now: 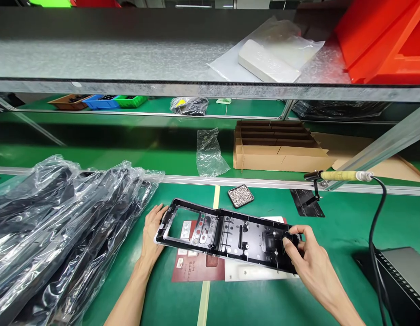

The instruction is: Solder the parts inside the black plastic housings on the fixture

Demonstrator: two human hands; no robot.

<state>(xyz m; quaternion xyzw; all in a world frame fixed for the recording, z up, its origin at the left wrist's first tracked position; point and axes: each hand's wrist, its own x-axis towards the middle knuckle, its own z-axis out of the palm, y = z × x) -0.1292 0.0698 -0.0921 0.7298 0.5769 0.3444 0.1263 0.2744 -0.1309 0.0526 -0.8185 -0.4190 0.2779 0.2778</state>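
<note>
A long black plastic housing [254, 238] is held between my two hands, its ribbed inner side facing up and a rectangular window at its left part. My left hand [153, 233] grips the housing's left end, fingers behind the edge. At the right end, my right hand [305, 249] pinches the housing with thumb and fingers. Beneath it lie a dark red sheet [196, 273] with small labels and a white plate [245, 273]. Just behind the housing stands a small black tray [241, 196] full of tiny metal parts.
Plastic-wrapped black parts [67, 235] cover the left side. At the right are a yellow-handled tool [342, 176] on a stand, its black cable, and a black case [400, 276]. Cardboard dividers [281, 157] and a clear bag [210, 154] lie behind, below a metal shelf [128, 59].
</note>
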